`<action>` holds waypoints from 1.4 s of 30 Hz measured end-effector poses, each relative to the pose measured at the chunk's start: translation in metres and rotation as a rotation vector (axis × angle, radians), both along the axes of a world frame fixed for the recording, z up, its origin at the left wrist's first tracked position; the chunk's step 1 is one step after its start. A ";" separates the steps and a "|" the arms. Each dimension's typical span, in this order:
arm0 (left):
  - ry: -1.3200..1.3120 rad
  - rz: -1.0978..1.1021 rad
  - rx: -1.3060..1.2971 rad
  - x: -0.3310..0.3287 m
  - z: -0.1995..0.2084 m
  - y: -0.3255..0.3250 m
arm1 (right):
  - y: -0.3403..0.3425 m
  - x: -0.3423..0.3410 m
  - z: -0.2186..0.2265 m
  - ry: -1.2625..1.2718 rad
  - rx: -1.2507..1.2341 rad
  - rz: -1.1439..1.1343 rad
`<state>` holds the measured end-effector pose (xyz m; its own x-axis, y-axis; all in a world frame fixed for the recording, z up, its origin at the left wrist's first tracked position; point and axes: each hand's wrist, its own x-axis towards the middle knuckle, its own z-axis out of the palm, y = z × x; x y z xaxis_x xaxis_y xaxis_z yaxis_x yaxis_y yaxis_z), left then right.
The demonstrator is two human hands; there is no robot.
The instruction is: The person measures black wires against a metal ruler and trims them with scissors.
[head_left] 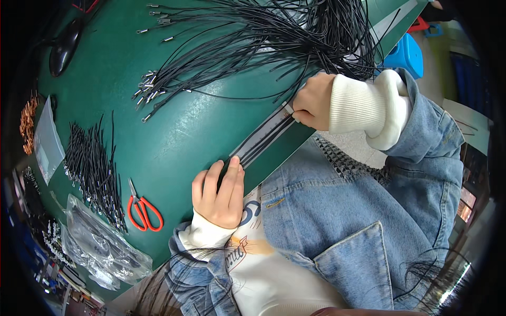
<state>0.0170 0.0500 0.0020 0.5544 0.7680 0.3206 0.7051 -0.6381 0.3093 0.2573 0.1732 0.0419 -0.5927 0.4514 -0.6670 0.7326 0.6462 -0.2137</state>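
Several black cords lie stretched along a pale ruler-like strip near the table's front edge. At the strip's near-left end my left hand lies with outstretched fingers, the fingertips resting on the cord ends. My right hand is closed at the far-right end, pinching the cords there; its fingertips are partly hidden. Just beyond it spreads a large bundle of long black cords, many with metal end pieces toward the left.
Red-handled scissors lie left of my left hand on the green table. Farther left are a pile of short black cords, clear plastic bags, copper-coloured pieces and a black object. A blue stool stands at the right.
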 end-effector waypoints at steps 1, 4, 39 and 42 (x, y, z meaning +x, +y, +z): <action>-0.001 0.001 -0.002 0.000 0.000 0.000 | 0.000 -0.001 0.000 0.001 0.000 0.001; -0.001 -0.003 -0.007 0.000 0.001 0.001 | -0.002 -0.005 0.003 -0.013 -0.021 -0.133; -0.173 0.039 -0.068 -0.002 -0.007 0.000 | -0.014 0.007 -0.009 0.204 0.129 -0.206; -0.156 0.040 -0.071 -0.001 -0.004 -0.001 | -0.010 0.003 -0.003 0.167 0.054 -0.218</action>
